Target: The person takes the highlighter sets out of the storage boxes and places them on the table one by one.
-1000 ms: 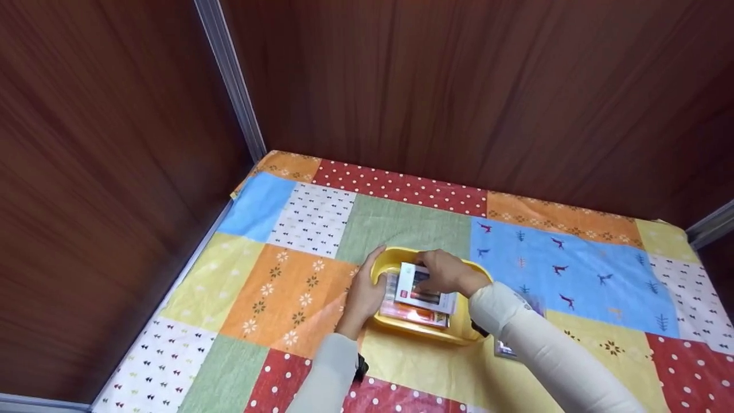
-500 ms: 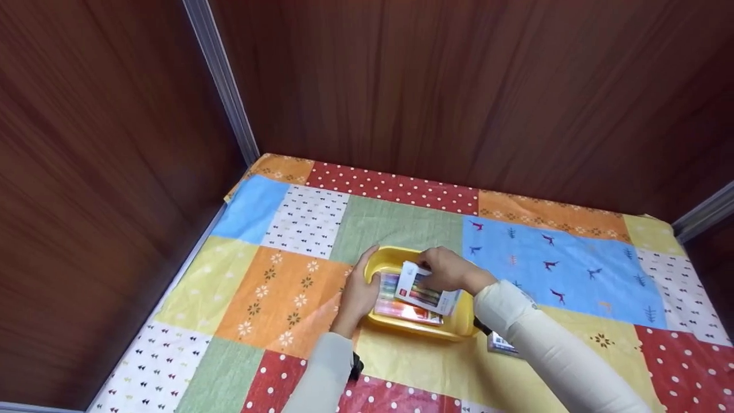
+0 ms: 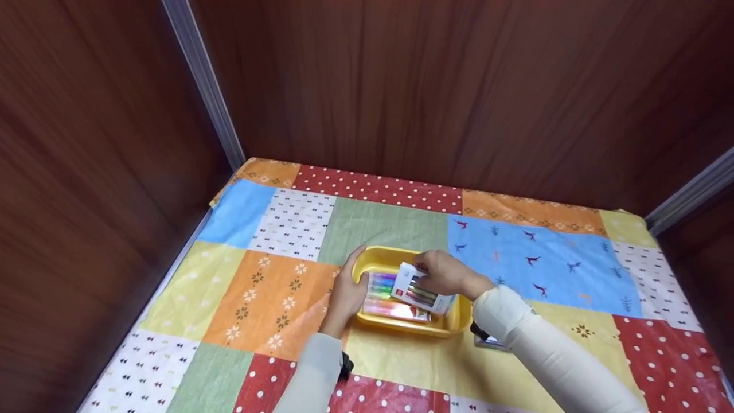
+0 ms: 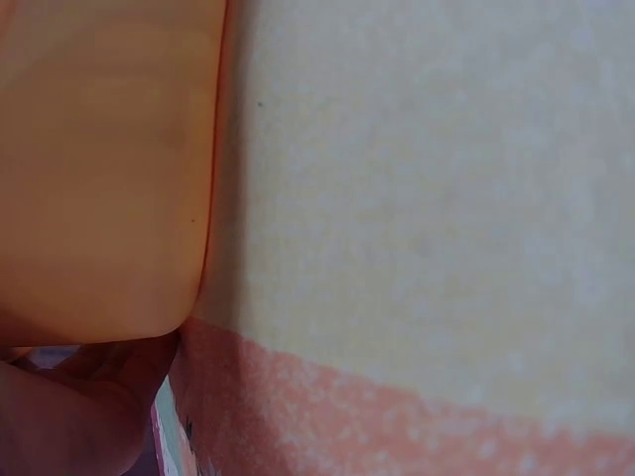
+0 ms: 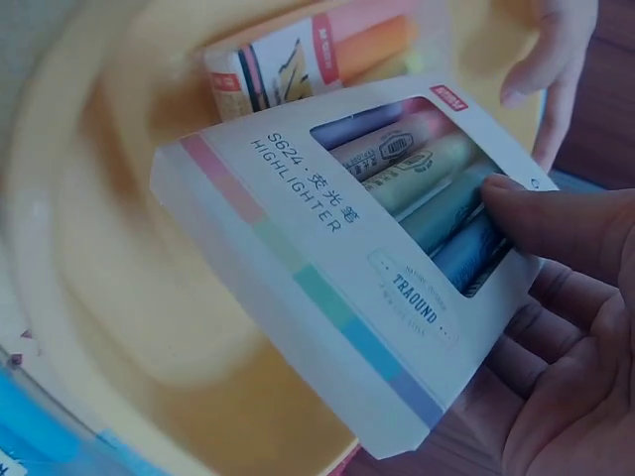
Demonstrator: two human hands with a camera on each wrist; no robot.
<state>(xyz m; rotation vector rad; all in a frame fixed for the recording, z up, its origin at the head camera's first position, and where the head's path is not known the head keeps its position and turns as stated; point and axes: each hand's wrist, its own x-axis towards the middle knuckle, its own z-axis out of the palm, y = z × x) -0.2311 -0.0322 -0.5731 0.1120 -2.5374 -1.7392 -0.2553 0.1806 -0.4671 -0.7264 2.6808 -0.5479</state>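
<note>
My right hand (image 3: pixel 444 274) grips a white box of highlighters (image 3: pixel 404 276) over the yellow basin (image 3: pixel 385 259). In the right wrist view the thumb presses on the window of the highlighter box (image 5: pixel 298 223), with curled fingers beneath it; the box is tilted. My left hand (image 3: pixel 348 289) holds the basin's left side, thumb over the rim and fingers outside. In the left wrist view, fingers (image 4: pixel 89 402) of that hand show at the basin's wall (image 4: pixel 99 188). Inside the basin lies a clear pack of coloured pens (image 3: pixel 381 287), partly covered by the box.
Another flat pack (image 3: pixel 490 343) lies on the patchwork cloth (image 3: pixel 395 223), right of the basin and partly hidden by my right forearm. Dark wood-grain panels (image 3: pixel 344 86) rise behind and on the left of the table.
The highlighter box has tilted and shifted right within the basin, so more of the coloured pens shows. My left hand stays on the rim. The head view has shifted slightly.
</note>
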